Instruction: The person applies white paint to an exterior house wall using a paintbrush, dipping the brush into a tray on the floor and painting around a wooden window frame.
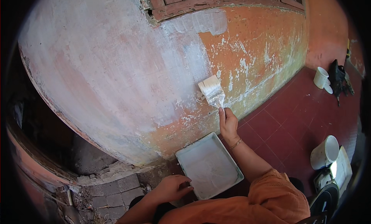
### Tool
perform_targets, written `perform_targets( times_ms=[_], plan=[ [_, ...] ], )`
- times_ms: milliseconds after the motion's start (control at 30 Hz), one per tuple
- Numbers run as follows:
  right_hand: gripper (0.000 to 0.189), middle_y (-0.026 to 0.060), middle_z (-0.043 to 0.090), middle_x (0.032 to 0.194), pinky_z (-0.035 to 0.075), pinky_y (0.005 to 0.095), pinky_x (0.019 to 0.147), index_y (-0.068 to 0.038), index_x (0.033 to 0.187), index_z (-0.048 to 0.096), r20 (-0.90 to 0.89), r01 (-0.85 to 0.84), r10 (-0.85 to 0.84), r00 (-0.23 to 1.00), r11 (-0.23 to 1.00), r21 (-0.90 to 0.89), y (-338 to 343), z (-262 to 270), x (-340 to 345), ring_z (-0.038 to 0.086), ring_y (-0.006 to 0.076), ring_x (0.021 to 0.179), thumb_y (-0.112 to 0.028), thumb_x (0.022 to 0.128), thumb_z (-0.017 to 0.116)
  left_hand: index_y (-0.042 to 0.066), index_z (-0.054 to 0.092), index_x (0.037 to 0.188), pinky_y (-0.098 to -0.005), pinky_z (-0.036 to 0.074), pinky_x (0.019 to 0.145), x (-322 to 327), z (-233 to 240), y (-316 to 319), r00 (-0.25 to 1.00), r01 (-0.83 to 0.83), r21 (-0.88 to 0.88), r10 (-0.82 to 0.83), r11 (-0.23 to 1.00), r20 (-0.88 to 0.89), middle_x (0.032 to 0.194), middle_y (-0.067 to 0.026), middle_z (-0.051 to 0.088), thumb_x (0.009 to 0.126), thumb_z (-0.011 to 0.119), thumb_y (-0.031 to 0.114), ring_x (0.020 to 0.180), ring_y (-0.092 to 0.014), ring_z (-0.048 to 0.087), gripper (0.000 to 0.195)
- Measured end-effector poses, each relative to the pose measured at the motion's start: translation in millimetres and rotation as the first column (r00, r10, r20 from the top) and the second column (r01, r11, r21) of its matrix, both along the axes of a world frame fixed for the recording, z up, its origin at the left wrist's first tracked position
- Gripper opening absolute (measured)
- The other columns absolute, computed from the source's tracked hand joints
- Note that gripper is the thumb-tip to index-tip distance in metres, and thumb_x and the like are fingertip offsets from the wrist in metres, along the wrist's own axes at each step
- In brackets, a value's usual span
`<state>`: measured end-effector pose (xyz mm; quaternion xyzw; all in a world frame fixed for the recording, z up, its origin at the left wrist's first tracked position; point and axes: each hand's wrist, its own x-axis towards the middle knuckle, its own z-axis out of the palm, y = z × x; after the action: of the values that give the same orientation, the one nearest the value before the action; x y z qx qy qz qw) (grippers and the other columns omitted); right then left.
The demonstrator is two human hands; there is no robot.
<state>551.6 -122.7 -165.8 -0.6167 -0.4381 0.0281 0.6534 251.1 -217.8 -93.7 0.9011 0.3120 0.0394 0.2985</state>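
Note:
My right hand (pixel 229 124) grips the handle of a wide flat paintbrush (pixel 212 89). Its whitened bristles are up against the wall, where white paint (pixel 188 61) borders the old orange coat (pixel 255 47). Flaked pale patches mark that orange surface. Below, a rectangular paint tray (pixel 213 166) with white paint in it lies on the floor close to the wall's foot. My left hand (pixel 174 187) is at the tray's near left edge, fingers apart and holding nothing; whether it touches the rim I cannot tell.
A weathered wooden window frame (pixel 185 9) tops the wall. On the red tiled floor (pixel 266 131), at right, stand a white bucket (pixel 325 153) and, farther off, a white tub (pixel 321 78) beside a black bag (pixel 336 76). Left are a dark opening (pixel 49 119), paving (pixel 116 192) and debris.

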Motion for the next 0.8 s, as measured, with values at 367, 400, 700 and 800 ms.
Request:
perform_targets(
  times_ms=[367, 400, 700, 800],
  plan=[
    [0.04, 0.0203, 0.053, 0.058, 0.041, 0.0413, 0.056, 0.006, 0.068, 0.056, -0.007, -0.148, 0.151, 0.989, 0.976, 0.157, 58.9, 193.5, 31.6, 0.049, 0.0293, 0.052, -0.026, 0.091, 0.061, 0.006, 0.067, 0.108, -0.0343, 0.053, 0.064, -20.9, 1.5, -4.8, 1.0, -0.024, 0.048, 0.023, 0.999, 0.015, 0.085, -0.0129, 0.068, 0.084, 0.073, 0.029, 0.071, -0.024, 0.066, 0.035],
    [0.04, 0.0203, 0.053, 0.058, 0.041, 0.0413, 0.056, 0.006, 0.068, 0.056, 0.002, -0.147, 0.148, 0.989, 0.978, 0.148, 59.4, 182.4, 31.8, 0.049, 0.0293, 0.052, -0.026, 0.091, 0.061, 0.006, 0.067, 0.109, -0.0341, 0.053, 0.063, -23.1, 3.3, -4.7, 0.999, -0.04, 0.031, 0.039, 0.999, 0.015, 0.085, -0.0128, 0.068, 0.084, 0.073, 0.03, 0.07, -0.024, 0.066, 0.035],
    [0.041, 0.0192, 0.057, 0.06, 0.045, 0.0418, 0.058, 0.005, 0.068, 0.059, -0.253, -0.226, 0.132, 0.958, 0.894, -0.388, 5.0, 20.7, 35.8, 0.058, 0.0285, 0.056, -0.03, 0.09, 0.06, 0.005, 0.066, 0.11, -0.0336, 0.053, 0.061, -31.7, 16.5, -16.7, 0.998, -0.062, 0.0, 0.062, 0.998, -0.003, 0.085, -0.0128, 0.068, 0.083, 0.074, 0.028, 0.072, -0.023, 0.067, 0.036],
    [0.04, 0.0151, 0.059, 0.06, 0.045, 0.039, 0.056, 0.004, 0.069, 0.059, -0.154, -0.195, 0.149, 0.977, 0.917, -0.347, -11.5, 47.2, 38.4, 0.057, 0.0238, 0.053, -0.029, 0.09, 0.061, 0.005, 0.066, 0.11, -0.0335, 0.053, 0.061, -33.2, 21.4, -18.4, 0.998, -0.058, 0.001, 0.058, 0.998, 0.004, 0.085, -0.0127, 0.068, 0.083, 0.074, 0.026, 0.072, -0.023, 0.067, 0.035]
  ],
)
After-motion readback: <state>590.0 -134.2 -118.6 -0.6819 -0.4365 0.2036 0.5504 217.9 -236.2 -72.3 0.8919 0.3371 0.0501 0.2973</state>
